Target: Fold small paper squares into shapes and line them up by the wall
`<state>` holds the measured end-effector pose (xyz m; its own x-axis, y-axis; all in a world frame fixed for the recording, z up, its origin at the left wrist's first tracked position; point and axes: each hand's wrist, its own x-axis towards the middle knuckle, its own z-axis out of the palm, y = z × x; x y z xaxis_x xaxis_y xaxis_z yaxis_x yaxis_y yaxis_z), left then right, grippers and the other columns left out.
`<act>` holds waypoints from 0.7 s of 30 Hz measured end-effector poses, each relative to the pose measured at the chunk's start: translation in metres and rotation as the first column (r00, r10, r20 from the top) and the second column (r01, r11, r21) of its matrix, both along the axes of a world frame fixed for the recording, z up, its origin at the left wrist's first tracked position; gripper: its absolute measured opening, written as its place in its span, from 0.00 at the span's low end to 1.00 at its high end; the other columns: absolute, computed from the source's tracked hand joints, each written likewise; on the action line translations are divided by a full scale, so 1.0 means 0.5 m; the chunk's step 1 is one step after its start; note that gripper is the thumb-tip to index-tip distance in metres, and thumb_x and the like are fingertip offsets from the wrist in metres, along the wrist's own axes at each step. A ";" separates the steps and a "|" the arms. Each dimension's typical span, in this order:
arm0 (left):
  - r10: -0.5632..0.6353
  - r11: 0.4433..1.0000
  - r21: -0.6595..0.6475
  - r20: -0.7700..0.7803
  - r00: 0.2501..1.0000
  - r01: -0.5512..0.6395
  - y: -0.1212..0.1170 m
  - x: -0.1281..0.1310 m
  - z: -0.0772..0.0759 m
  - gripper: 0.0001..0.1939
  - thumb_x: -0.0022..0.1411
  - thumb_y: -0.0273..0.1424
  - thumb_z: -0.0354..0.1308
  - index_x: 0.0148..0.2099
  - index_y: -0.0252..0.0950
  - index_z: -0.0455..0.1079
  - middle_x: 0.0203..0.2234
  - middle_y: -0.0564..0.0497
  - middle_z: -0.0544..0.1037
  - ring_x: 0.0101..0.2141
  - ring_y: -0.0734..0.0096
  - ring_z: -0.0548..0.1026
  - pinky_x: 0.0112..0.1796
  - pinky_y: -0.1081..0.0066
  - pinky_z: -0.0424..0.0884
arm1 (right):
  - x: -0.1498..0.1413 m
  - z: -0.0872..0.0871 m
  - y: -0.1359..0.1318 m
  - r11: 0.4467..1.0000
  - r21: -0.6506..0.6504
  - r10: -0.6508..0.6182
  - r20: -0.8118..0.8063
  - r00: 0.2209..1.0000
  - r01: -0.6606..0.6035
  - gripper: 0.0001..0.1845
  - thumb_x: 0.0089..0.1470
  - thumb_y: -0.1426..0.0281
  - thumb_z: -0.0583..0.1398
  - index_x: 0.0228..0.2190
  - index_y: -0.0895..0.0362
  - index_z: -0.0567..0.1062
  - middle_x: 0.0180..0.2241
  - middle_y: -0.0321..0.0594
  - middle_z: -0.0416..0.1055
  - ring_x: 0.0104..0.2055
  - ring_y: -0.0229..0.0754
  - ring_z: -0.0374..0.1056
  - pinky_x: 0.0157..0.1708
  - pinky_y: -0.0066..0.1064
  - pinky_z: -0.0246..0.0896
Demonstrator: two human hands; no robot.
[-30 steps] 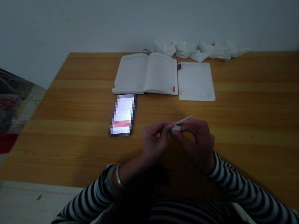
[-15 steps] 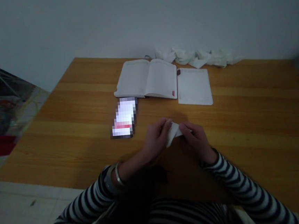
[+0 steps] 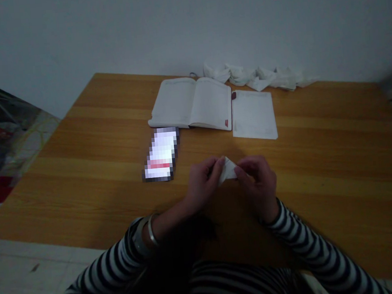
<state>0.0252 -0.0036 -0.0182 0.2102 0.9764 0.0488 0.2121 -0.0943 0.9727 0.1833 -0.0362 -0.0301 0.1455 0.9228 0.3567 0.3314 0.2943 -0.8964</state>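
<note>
A small folded piece of white paper [image 3: 228,170] is held between my two hands above the near part of the table. My left hand [image 3: 204,180] pinches its left side between thumb and fingers. At its right edge, my right hand [image 3: 258,182] closes thumb and fingertips on the paper. The piece looks roughly triangular, with its top corner pointing away from me. My fingers hide parts of both sides.
An open notebook [image 3: 192,102] lies beyond my hands, with a loose white sheet [image 3: 253,114] to its right. A lit phone [image 3: 161,154], blurred out, lies left of my hands. Crumpled white paper [image 3: 258,76] runs along the wall at the wooden table's [image 3: 337,153] back edge.
The paper's long lower-left flap no longer hangs down; the piece looks more compact and triangular. My right hand has turned, its fingers now more curled at the paper's right edge.
</note>
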 end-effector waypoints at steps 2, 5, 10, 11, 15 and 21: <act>0.007 1.000 0.025 -0.016 1.000 -0.007 -0.001 0.001 -0.002 0.22 0.70 0.42 0.53 0.25 0.36 0.62 0.18 0.58 0.60 0.21 0.77 0.57 0.23 0.72 0.52 | 0.003 0.003 0.002 1.000 -0.006 0.010 0.036 0.999 -0.009 0.04 0.58 0.69 0.64 0.35 0.53 0.73 0.30 0.33 0.75 0.29 0.36 0.74 0.31 0.28 0.72; 0.017 0.999 0.047 -0.035 0.999 -0.016 -0.002 0.002 -0.003 0.22 0.70 0.41 0.53 0.25 0.37 0.62 0.17 0.58 0.59 0.20 0.77 0.57 0.23 0.72 0.53 | 0.006 0.007 0.003 0.998 -0.066 0.017 -0.012 1.000 -0.018 0.05 0.56 0.69 0.66 0.34 0.53 0.75 0.29 0.33 0.77 0.30 0.37 0.76 0.32 0.28 0.75; 0.022 0.995 0.103 -0.114 0.993 -0.010 -0.003 0.001 -0.003 0.20 0.71 0.40 0.51 0.28 0.36 0.66 0.18 0.58 0.63 0.21 0.77 0.60 0.23 0.72 0.54 | 0.003 0.004 0.004 0.984 -0.168 0.028 -0.148 0.989 -0.053 0.06 0.53 0.68 0.69 0.32 0.54 0.77 0.28 0.35 0.80 0.29 0.38 0.78 0.29 0.27 0.76; 0.023 0.994 0.113 -0.135 0.991 -0.008 -0.004 0.001 -0.003 0.19 0.71 0.40 0.51 0.28 0.36 0.66 0.18 0.58 0.63 0.21 0.77 0.60 0.23 0.72 0.54 | 0.001 0.003 0.004 0.982 -0.179 0.030 -0.173 0.985 -0.062 0.06 0.53 0.68 0.69 0.32 0.54 0.77 0.28 0.35 0.80 0.28 0.38 0.77 0.28 0.27 0.75; 0.032 0.991 0.131 -0.191 0.981 -0.006 -0.009 0.002 -0.003 0.20 0.72 0.40 0.50 0.29 0.36 0.66 0.18 0.58 0.63 0.20 0.77 0.60 0.23 0.72 0.54 | -0.003 0.004 0.004 0.976 -0.204 0.023 -0.233 0.972 -0.072 0.07 0.55 0.67 0.67 0.29 0.55 0.76 0.24 0.34 0.78 0.25 0.37 0.75 0.26 0.26 0.73; 0.011 0.991 0.130 -0.146 0.989 0.008 -0.010 0.005 -0.001 0.19 0.72 0.40 0.50 0.29 0.37 0.66 0.18 0.57 0.65 0.20 0.77 0.62 0.24 0.73 0.56 | -0.010 0.006 -0.003 0.978 -0.202 -0.001 -0.221 0.975 -0.045 0.08 0.57 0.67 0.65 0.28 0.55 0.74 0.23 0.34 0.76 0.24 0.36 0.74 0.25 0.26 0.72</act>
<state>0.0277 -0.0085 -0.0185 0.2232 0.9640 0.1442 0.3510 -0.2175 0.9107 0.1783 -0.0379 -0.0273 0.1774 0.9765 0.1221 0.1155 0.1025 -0.9880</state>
